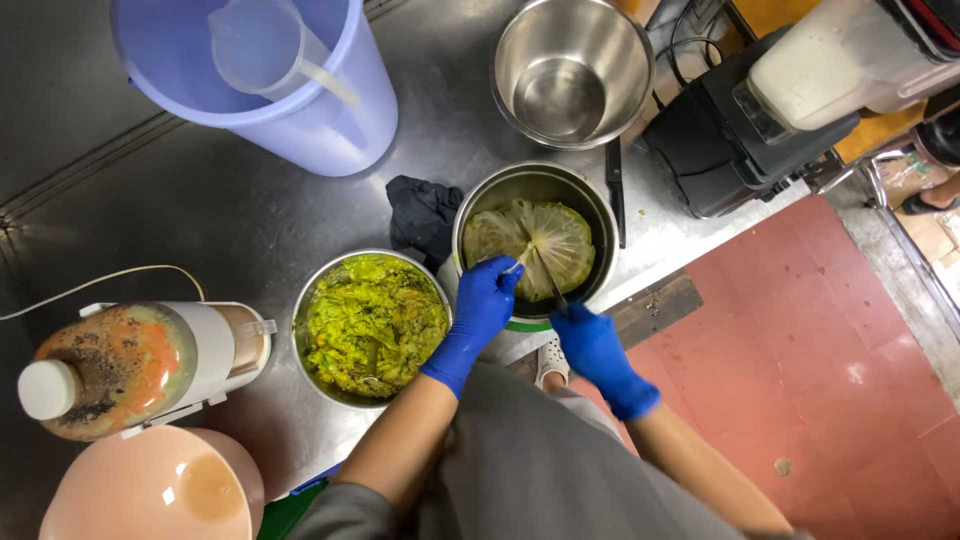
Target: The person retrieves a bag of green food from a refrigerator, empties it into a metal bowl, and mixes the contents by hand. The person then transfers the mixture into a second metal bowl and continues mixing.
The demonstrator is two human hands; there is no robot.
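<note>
A steel pot (600,215) stands at the counter's front edge, lined with a wet, pale green straining cloth (555,240). My left hand (483,305), in a blue glove, pinches a gathered fold of the cloth at the pot's near rim. My right hand (595,350), also gloved in blue, is closed on a thin dark tool (556,293) whose tip reaches into the cloth. Left of the pot, a steel bowl (318,290) holds yellow-green mash (372,322).
An empty steel bowl (572,70), a lavender bucket (330,120) with a clear jug (262,45), a dark rag (424,215), a knife (615,188), a black blender (730,135), a stained juicer (125,368) and a pink bowl (150,490) surround them. Red tiled floor (820,350) lies right.
</note>
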